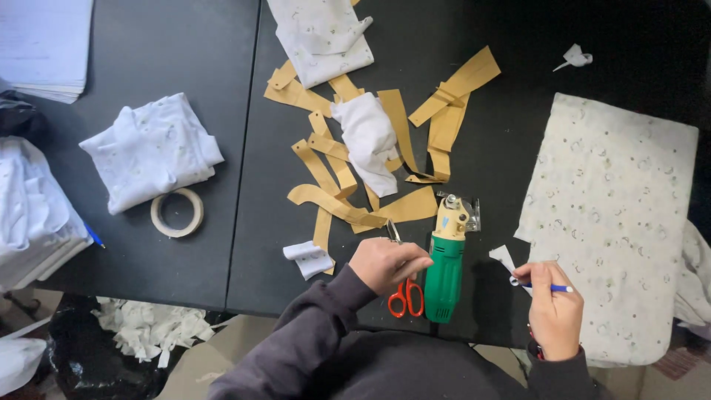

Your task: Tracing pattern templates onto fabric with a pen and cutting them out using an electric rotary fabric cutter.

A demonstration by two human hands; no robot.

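My left hand (386, 264) rests on the black table, fingers curled over a pair of red-handled scissors (404, 295) whose blades poke out above the knuckles. Right beside it lies a green and yellow electric fabric cutter (446, 259). My right hand (554, 310) holds a blue pen (544, 286) near the front edge, next to a small white scrap (503, 257). A stack of white patterned fabric (615, 215) lies just right of that hand.
Tan paper pattern strips (348, 167) with a white cloth piece (369, 137) cover the table's middle. Folded white fabric (152, 148), a tape roll (177, 212) and more cloth piles (29, 207) lie left. Fabric scraps (152, 326) litter the floor.
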